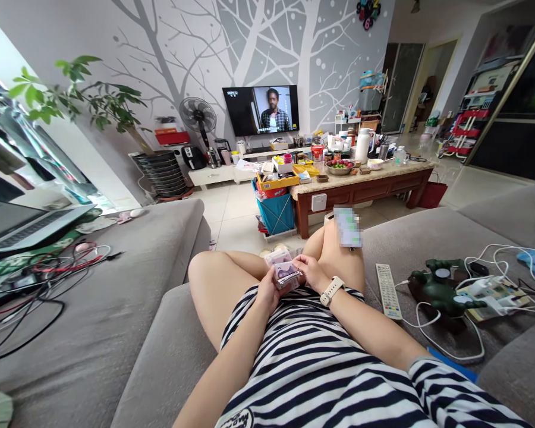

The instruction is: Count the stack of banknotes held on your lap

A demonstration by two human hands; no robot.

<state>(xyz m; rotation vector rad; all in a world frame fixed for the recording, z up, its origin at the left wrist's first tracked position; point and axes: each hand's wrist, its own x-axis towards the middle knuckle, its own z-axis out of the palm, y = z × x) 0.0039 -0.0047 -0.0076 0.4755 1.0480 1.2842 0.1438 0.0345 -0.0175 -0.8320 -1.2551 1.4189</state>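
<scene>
Here are the banknotes (286,271), up off the lap in both hands, low in the gap between the folded legs (223,276). The left hand (267,292) has them by their left end, thumb along the near face, fingers closed underneath. Over to the right hand (311,273): thumb and fingertips come together on the upper right edge, a light pinch by the look of it, though how many notes sit between those tips I can't tell.

And the line of it: the long axis runs across the body, left hand to right hand, with the short side pointing out towards the knees. So the notes lie inward from both sets of fingers, to the right of the left thumb and to the left of the right fingertips. Neither hand has to reach; the left looks like the one bearing the weight, with the right on the far edge.

Just beyond, a second bundle of notes (277,255) shows past the held ones, a touch nearer the left fingers. What carries it is hidden from here.

Further out, the phone (348,227) lies by the right knee, well clear of the fingers, and the remote control (387,291) rests on the sofa (374,238) beside the right thigh, clear of the right wrist and its watch (332,291).
</scene>
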